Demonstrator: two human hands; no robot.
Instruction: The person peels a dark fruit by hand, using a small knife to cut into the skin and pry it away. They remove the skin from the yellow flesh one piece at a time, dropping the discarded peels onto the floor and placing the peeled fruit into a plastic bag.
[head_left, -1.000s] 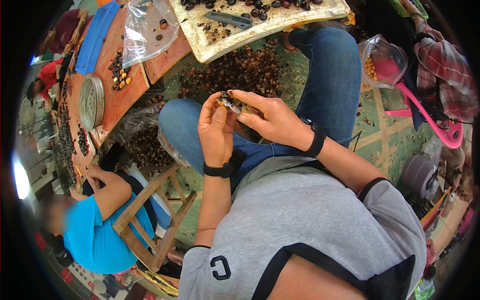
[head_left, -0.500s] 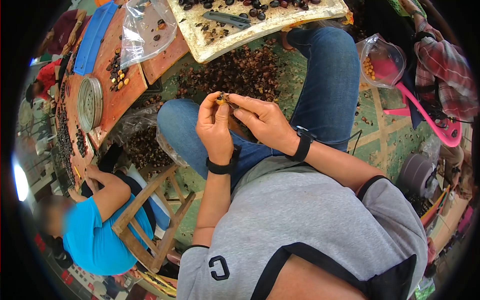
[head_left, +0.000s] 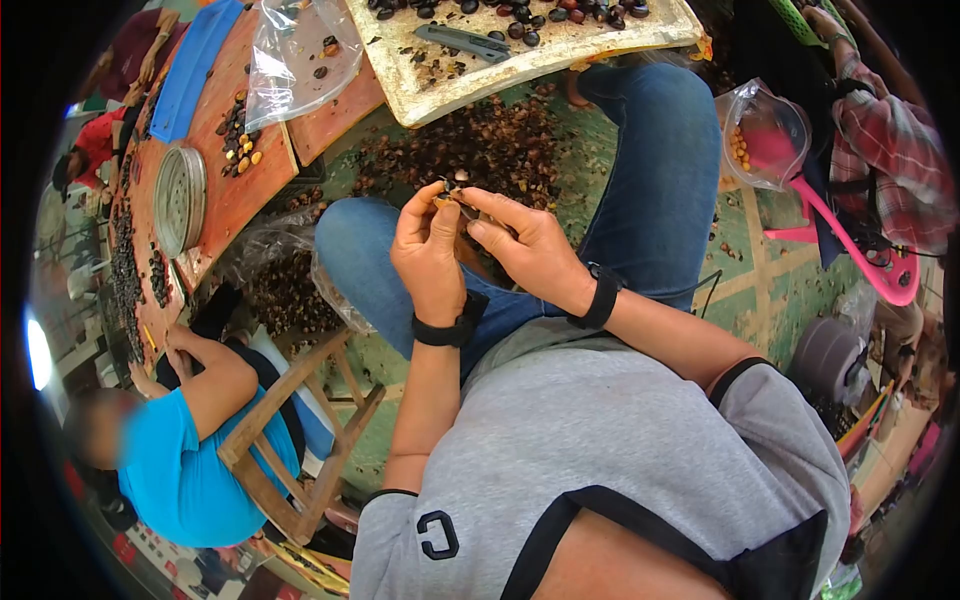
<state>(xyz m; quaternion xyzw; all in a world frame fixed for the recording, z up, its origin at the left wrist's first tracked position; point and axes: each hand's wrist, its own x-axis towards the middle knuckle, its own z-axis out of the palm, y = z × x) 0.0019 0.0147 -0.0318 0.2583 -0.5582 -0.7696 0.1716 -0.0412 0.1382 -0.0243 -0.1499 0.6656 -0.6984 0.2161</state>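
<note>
My left hand (head_left: 430, 255) is closed, with thumb and fingertips pinching a small chestnut-like nut (head_left: 443, 201) with yellow flesh and some dark shell. My right hand (head_left: 533, 255) is beside it, its fingers bent together and the index fingertip at the nut. Whether a small blade or a bit of shell is in the right fingers, I cannot make out. Both hands are held above my lap, between my knees. Beyond them a worn white board (head_left: 430, 95) carries many dark nuts (head_left: 522, 32) and a grey utility knife (head_left: 462, 42).
Shell scraps (head_left: 470, 150) cover the floor below my hands. On the left, a red table (head_left: 225, 205) bears a plastic bag (head_left: 300, 75), a blue tray (head_left: 190, 75) and a round metal tin (head_left: 180, 205). A person in blue (head_left: 190, 470) sits near a wooden stool (head_left: 300, 440). A pink-handled container (head_left: 770, 135) is right.
A pale and dark fragment now shows just above the fingertips at the nut. Both hands keep nearly the same place and grip. The view has shifted slightly.
</note>
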